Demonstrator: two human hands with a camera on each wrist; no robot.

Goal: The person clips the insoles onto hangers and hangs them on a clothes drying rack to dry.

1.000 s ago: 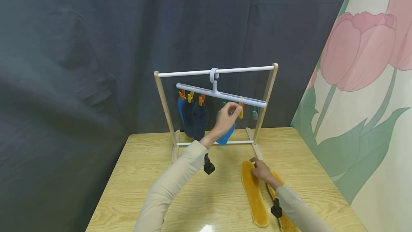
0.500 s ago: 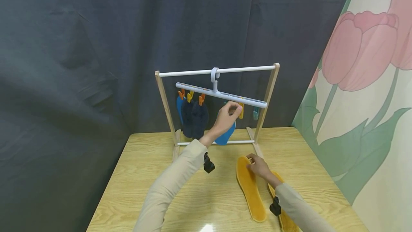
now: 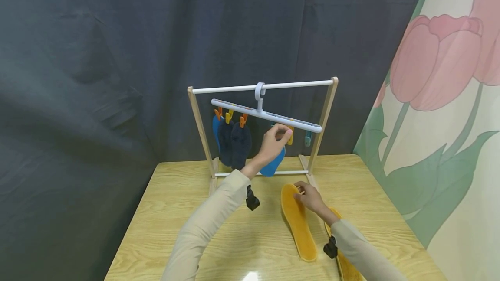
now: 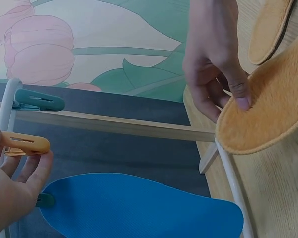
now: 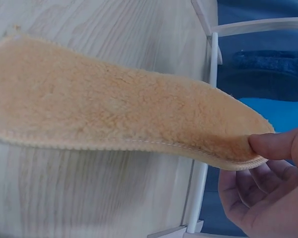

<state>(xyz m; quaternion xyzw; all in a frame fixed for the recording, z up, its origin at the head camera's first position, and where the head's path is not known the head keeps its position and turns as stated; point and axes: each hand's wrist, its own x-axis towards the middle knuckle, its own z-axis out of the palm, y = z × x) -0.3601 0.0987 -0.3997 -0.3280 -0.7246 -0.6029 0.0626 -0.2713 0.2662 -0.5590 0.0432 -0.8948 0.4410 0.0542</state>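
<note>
My left hand (image 3: 273, 144) is raised at the hanger (image 3: 269, 116) and pinches a yellow clothespin (image 4: 27, 143) between thumb and fingers. My right hand (image 3: 310, 197) grips one end of a fuzzy orange-yellow insole (image 3: 298, 222), thumb on top and fingers beneath, as the right wrist view shows. A second insole (image 3: 347, 268) of the same colour lies partly under the right forearm. Close to the left hand hangs a blue insole (image 4: 139, 206), held by a dark green clothespin (image 4: 45, 200). A teal clothespin (image 3: 308, 138) hangs bare near the hanger's right end.
A rack with a white top bar (image 3: 222, 89) and wooden posts carries the tilted hanger. On its left hang two dark insoles (image 3: 241, 144) and another blue insole (image 3: 216, 131), clipped by orange and yellow clothespins. A dark curtain (image 3: 117, 55) stands behind the wooden table (image 3: 168, 211).
The right hand has lifted the orange-yellow insole and carried it leftward and toward the rack. The hanger has swung slightly left, while the left hand has stayed nearly still.
</note>
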